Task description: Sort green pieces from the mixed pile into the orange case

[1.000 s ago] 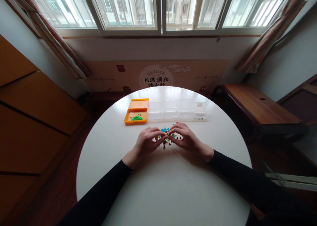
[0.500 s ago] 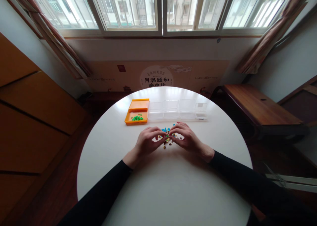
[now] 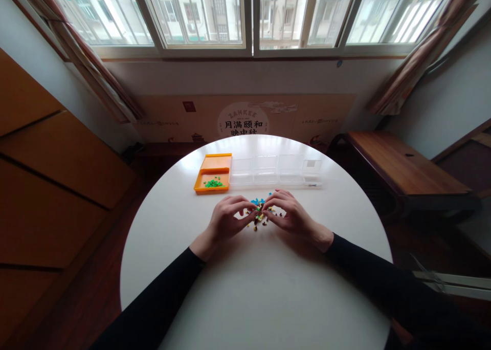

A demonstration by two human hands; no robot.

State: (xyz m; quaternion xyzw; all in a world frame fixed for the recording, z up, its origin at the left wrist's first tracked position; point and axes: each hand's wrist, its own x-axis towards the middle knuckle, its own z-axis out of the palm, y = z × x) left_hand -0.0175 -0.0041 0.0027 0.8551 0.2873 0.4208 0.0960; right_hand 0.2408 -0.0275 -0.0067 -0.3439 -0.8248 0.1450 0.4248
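Note:
A small loose pile of tiny building-block pieces [image 3: 260, 217], blue, yellow, green and dark brown, lies on the white table between my hands. My left hand [image 3: 229, 218] comes in from the left, thumb and forefinger curved together in a pinch at the pile's edge. Opposite it, my right hand [image 3: 288, 214] makes a similar pinch, its fingertips close to the left ones. What the fingertips hold, if anything, is too small to make out. Behind my left hand stands an orange tray [image 3: 211, 170] with several green pieces [image 3: 215, 182] in its near compartment.
A clear plastic compartment box [image 3: 266, 172] adjoins the tray's right side. The round white table [image 3: 268, 299] stands before a windowed wall. To the right is a wooden bench [image 3: 406, 163], and a wooden cabinet [image 3: 49, 186] is at the left.
My fingertips have parted slightly over the pile, and a green piece seen between them no longer shows there. More dark brown pieces are visible between the hands. Tray and box stay put.

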